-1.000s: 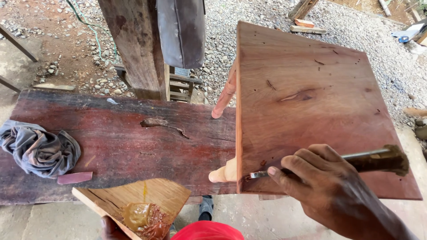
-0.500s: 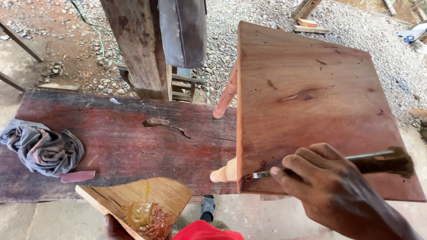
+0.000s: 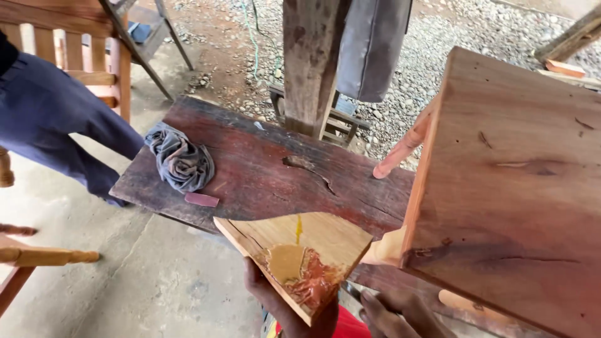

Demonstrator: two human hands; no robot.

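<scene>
Gripping from beneath with left-hand fingers (image 3: 263, 294) a pale wedge-shaped wooden offcut (image 3: 300, 250) smeared with tan and reddish paste, long axis slanting toward the reddish-brown square stool seat (image 3: 513, 188), right hand (image 3: 400, 316) nearer, grip untellable.

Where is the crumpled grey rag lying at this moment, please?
In the head view, the crumpled grey rag lies on the left end of the dark red plank, just above a small pink block.
</scene>
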